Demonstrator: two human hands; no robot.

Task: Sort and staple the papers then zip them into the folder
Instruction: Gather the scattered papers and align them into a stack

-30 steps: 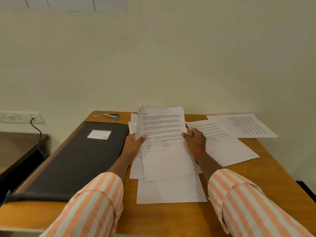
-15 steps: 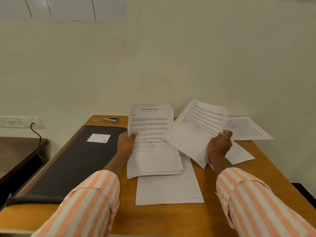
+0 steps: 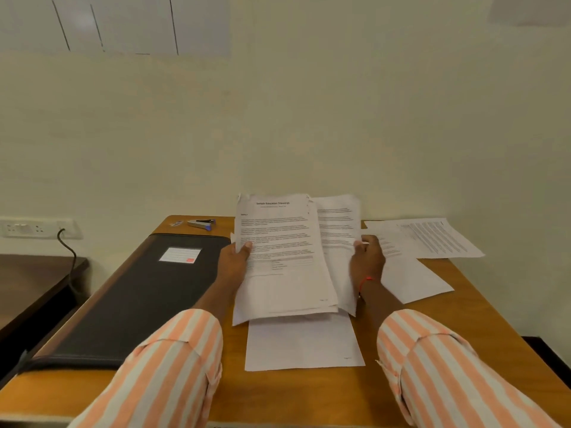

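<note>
Top page of stack headed roughly "Sample Education Transcript"; body text too blurred to read. White label with red patch on folder, writing illegible.

Stack: white printed paper, several sheets, lifted and tilted over mid surface. Left hand clamped on its left edge, thumb on top face. Right hand curled round right edge of single sheet, tucked just behind stack on the right side. Red thread on right wrist. Orange-and-white striped sleeves.

Folder: black, leather-look, flat rectangle, stitched rim, closed, along left edge. Small metal stapler with blue tip at far-left corner, tiny shiny item beside it, too small to tell.

Flat page below stack toward near edge, partly covered by it. Two more pages overlapping toward far-right corner, outer one dense with text.

Surface: orange-brown wood laminate. Wall socket past left edge, black cable plugged in.
</note>
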